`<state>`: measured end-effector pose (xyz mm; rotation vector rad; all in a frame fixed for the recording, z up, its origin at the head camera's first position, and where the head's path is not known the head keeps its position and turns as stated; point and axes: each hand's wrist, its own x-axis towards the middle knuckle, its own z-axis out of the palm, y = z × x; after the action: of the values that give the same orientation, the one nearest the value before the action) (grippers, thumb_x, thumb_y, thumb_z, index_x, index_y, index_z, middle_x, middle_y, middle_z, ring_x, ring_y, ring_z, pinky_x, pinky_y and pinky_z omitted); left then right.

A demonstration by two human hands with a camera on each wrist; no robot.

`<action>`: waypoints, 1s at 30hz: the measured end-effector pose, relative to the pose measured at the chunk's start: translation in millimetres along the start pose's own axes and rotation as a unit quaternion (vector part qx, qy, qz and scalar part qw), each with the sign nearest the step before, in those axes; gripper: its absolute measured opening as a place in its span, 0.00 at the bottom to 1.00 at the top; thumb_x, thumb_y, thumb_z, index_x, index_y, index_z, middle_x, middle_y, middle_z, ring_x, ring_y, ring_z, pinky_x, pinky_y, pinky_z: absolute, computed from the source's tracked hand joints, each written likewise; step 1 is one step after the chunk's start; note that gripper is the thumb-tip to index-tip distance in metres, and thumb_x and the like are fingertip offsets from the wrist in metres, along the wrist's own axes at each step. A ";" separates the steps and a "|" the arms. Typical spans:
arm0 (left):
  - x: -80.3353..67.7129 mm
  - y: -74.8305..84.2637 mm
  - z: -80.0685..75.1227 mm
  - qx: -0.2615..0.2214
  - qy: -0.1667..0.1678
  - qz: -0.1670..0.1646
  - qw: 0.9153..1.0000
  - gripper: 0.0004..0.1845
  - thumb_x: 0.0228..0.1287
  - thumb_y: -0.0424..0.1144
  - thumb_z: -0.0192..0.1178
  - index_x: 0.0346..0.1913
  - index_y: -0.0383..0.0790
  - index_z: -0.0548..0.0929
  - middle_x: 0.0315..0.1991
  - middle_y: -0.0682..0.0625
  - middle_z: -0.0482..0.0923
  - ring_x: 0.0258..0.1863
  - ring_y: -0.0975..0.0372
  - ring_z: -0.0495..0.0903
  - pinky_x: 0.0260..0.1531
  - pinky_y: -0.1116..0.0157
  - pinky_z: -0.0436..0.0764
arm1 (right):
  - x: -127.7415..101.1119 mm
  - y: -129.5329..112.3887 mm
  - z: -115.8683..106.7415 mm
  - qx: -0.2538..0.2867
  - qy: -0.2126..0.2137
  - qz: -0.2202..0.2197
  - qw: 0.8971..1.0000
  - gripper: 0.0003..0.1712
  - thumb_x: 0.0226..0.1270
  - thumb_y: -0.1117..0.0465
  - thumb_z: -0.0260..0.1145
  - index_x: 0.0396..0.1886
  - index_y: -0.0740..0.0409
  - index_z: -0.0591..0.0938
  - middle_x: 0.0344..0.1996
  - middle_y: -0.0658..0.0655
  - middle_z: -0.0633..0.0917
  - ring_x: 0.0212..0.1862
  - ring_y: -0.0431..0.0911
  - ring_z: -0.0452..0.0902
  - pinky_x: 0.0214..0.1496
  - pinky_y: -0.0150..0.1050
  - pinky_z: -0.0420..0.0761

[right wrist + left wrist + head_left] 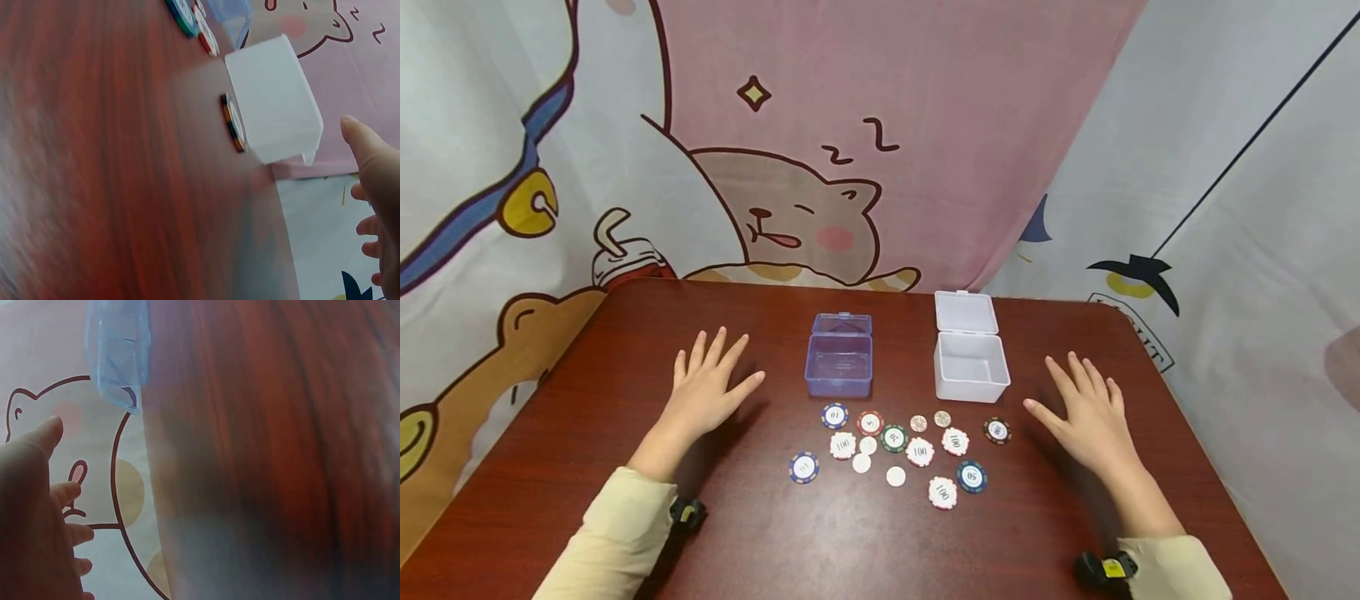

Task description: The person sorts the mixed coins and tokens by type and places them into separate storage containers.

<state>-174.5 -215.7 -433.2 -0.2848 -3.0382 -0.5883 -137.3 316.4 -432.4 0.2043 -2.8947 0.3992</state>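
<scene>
You sit in a home-like staged corner: cartoon bear curtains (790, 208) hang along the far edge of a reddish wood surface (850, 550).

The table (587, 433) shows a deep reddish-brown wood grain, and on it sit a translucent blue box (839, 365) and a milky white box (970, 367), both with lids of their own colour. The chips (895, 450) mix blue-and-white, red, green, black and white-with-red-edge rims, with some plain white discs among them. Behind hangs a curtain (880, 125) in pink and white, printed with a sleeping beige bear with a rosy cheek, dark brown outlines and yellow accents; both sleeves (617, 533) are pale cream.
</scene>
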 end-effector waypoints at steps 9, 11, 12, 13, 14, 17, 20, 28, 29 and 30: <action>2.9 9.3 3.7 -0.038 0.028 0.015 0.999 0.42 0.67 0.65 0.47 0.75 0.44 0.55 0.74 0.36 0.43 0.73 0.43 0.33 0.63 0.39 0.32 | -9.1 -17.4 4.3 0.026 0.032 -0.022 0.999 0.45 0.63 0.38 0.61 0.72 0.58 0.62 0.69 0.71 0.58 0.71 0.63 0.46 0.67 0.62 0.37; 4.3 10.9 5.7 -0.049 0.034 0.018 0.998 0.41 0.67 0.64 0.48 0.75 0.45 0.55 0.74 0.36 0.43 0.73 0.44 0.34 0.63 0.39 0.32 | -11.3 -21.4 5.5 0.031 0.040 -0.027 0.998 0.45 0.62 0.38 0.62 0.72 0.58 0.63 0.69 0.71 0.59 0.71 0.63 0.47 0.67 0.63 0.38; 4.9 11.9 6.5 -0.055 0.036 0.019 0.998 0.41 0.67 0.64 0.48 0.75 0.45 0.55 0.74 0.37 0.43 0.73 0.44 0.34 0.63 0.39 0.32 | -12.3 -23.5 6.0 0.034 0.045 -0.030 0.998 0.45 0.62 0.39 0.63 0.72 0.58 0.63 0.69 0.70 0.59 0.71 0.63 0.47 0.67 0.63 0.39; 5.7 12.8 7.6 -0.060 0.039 0.021 0.997 0.41 0.66 0.64 0.48 0.75 0.45 0.55 0.75 0.37 0.43 0.73 0.44 0.34 0.63 0.39 0.33 | -13.2 -25.4 6.6 0.037 0.050 -0.033 0.998 0.45 0.62 0.39 0.63 0.72 0.57 0.63 0.69 0.70 0.60 0.71 0.63 0.48 0.67 0.63 0.40; 6.6 13.5 8.9 -0.065 0.041 0.022 0.997 0.41 0.66 0.63 0.49 0.75 0.45 0.55 0.75 0.37 0.44 0.73 0.44 0.35 0.63 0.39 0.33 | -14.0 -27.3 7.1 0.039 0.056 -0.036 0.997 0.44 0.61 0.40 0.64 0.71 0.57 0.63 0.68 0.70 0.60 0.70 0.63 0.48 0.67 0.63 0.41; 8.9 16.0 12.4 -0.081 0.050 0.025 0.995 0.41 0.66 0.63 0.50 0.75 0.45 0.56 0.74 0.37 0.45 0.73 0.44 0.37 0.63 0.38 0.35 | -16.3 -32.8 8.7 0.047 0.070 -0.048 0.995 0.44 0.60 0.41 0.66 0.71 0.57 0.65 0.68 0.69 0.61 0.70 0.63 0.50 0.66 0.63 0.44; 10.9 18.8 15.3 -0.096 0.060 0.027 0.993 0.40 0.66 0.62 0.51 0.74 0.44 0.58 0.74 0.38 0.48 0.73 0.44 0.39 0.63 0.38 0.38 | -18.4 -39.0 10.0 0.059 0.081 -0.058 0.993 0.44 0.59 0.43 0.67 0.70 0.57 0.66 0.68 0.68 0.62 0.69 0.62 0.52 0.66 0.62 0.45; 17.3 28.1 22.6 -0.164 0.077 0.034 0.983 0.38 0.66 0.57 0.55 0.73 0.42 0.59 0.73 0.38 0.51 0.72 0.45 0.44 0.62 0.37 0.43 | -23.9 -59.4 12.9 0.095 0.102 -0.077 0.987 0.43 0.56 0.45 0.70 0.69 0.57 0.68 0.68 0.65 0.64 0.68 0.61 0.55 0.66 0.61 0.49; 18.2 29.0 23.5 -0.172 0.078 0.035 0.981 0.38 0.66 0.56 0.55 0.73 0.42 0.59 0.73 0.38 0.51 0.72 0.45 0.44 0.62 0.38 0.44 | -24.5 -62.2 13.1 0.100 0.104 -0.080 0.986 0.43 0.56 0.45 0.71 0.68 0.58 0.69 0.68 0.65 0.65 0.68 0.61 0.55 0.66 0.61 0.49; 19.1 29.8 24.4 -0.180 0.080 0.036 0.980 0.38 0.66 0.55 0.56 0.73 0.42 0.59 0.73 0.38 0.52 0.72 0.45 0.45 0.63 0.38 0.44 | -25.2 -65.0 13.2 0.104 0.106 -0.083 0.985 0.43 0.56 0.45 0.71 0.68 0.58 0.69 0.68 0.64 0.65 0.68 0.61 0.56 0.65 0.61 0.49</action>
<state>-187.7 -176.1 -443.6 -0.3374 -2.7402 -1.0978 -104.7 253.4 -434.2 0.4072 -2.6020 0.6511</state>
